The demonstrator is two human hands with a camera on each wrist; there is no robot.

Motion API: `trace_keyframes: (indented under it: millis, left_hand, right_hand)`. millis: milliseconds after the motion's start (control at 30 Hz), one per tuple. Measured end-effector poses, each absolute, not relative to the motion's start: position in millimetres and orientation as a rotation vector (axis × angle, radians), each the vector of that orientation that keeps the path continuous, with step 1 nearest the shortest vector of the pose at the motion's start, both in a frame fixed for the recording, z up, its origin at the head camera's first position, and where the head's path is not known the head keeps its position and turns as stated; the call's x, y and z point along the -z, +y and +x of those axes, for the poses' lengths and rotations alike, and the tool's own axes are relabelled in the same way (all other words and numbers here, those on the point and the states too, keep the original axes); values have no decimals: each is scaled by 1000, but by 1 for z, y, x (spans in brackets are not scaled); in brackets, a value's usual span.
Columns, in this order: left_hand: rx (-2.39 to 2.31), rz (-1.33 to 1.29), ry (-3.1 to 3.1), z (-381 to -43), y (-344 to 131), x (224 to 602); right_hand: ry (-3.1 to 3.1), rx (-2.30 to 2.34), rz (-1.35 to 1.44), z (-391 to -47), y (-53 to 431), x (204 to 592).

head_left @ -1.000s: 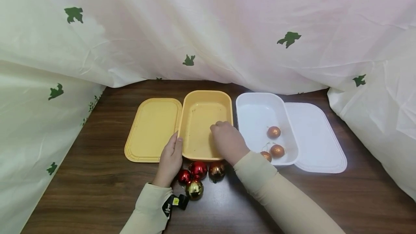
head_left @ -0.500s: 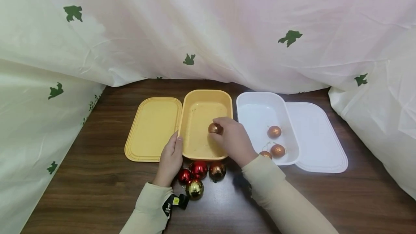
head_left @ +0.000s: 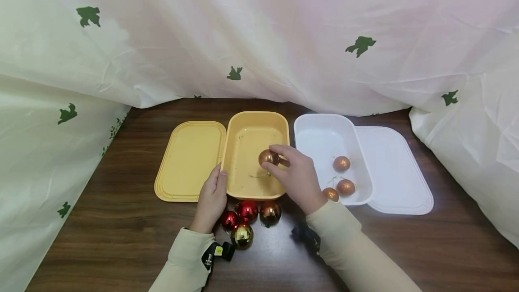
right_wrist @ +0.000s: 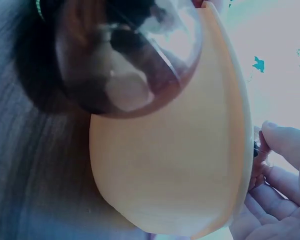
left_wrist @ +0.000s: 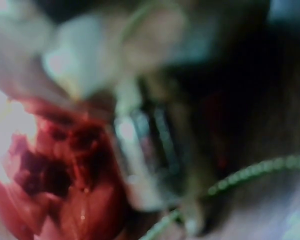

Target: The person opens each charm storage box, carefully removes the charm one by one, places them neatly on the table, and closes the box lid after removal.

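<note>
My right hand [head_left: 298, 172] pinches a shiny copper Christmas ball [head_left: 267, 157] between thumb and fingers, over the inside of the yellow container [head_left: 255, 118]. A thin string shows below the ball. In the right wrist view the right hand [right_wrist: 277, 195] is at the container's rim, with the ball mostly hidden. My left hand [head_left: 211, 199] rests with fairly straight fingers along the container's left wall, thumb near the rim. Just in front of the container lie two red balls [head_left: 247, 212], a gold ball [head_left: 242, 236] and a brown ball [head_left: 270, 213].
To the right stands a white container [head_left: 320, 136] with three glittery orange balls [head_left: 342, 163] in it. A white lid [head_left: 397, 170] lies beside it, and a yellow lid [head_left: 190, 161] lies left of the yellow container. A white curtain [head_left: 259, 35] hangs around the table.
My right hand has drawn back slightly to the right and turned, bringing the copper ball into sight between its fingers. The left hand stays at the container's wall.
</note>
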State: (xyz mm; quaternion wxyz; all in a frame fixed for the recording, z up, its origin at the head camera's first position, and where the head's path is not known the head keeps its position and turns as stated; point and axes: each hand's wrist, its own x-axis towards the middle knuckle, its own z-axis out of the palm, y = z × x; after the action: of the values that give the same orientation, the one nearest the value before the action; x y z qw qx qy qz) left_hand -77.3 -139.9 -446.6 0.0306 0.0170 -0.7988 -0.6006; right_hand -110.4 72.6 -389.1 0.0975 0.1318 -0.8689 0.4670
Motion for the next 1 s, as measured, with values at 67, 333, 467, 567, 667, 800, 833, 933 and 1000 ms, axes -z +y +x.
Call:
trace_keyframes:
  millis: [67, 333, 467, 567, 667, 800, 833, 933, 1000]
  left_hand:
    - [1857, 55, -2462, -77, -140, 447]
    - [1854, 55, -2466, -77, -140, 446]
    - [1842, 50, -2471, -77, -140, 447]
    - [1840, 43, -2471, -77, -140, 447]
    - [1843, 39, -2469, -78, -140, 447]
    - [1851, 53, -2469, -78, -140, 446]
    - [1850, 55, -2471, -78, -140, 446]
    - [1859, 63, -2470, -78, -139, 446]
    - [1861, 64, -2468, -78, -139, 445]
  right_hand:
    - [-2566, -1402, 394, -108, 73, 389]
    - [-2554, -1441, 427, -95, 75, 386]
    - [-2541, -1472, 439, -86, 77, 386]
    - [-2533, -1467, 453, -80, 79, 385]
    - [-2520, -1446, 477, -73, 82, 385]
    - [-2508, -1430, 514, -64, 85, 384]
    - [-2511, -1426, 518, -61, 86, 384]
    - [-2498, -1415, 546, -56, 89, 387]
    - [-2487, -1416, 557, -52, 90, 389]
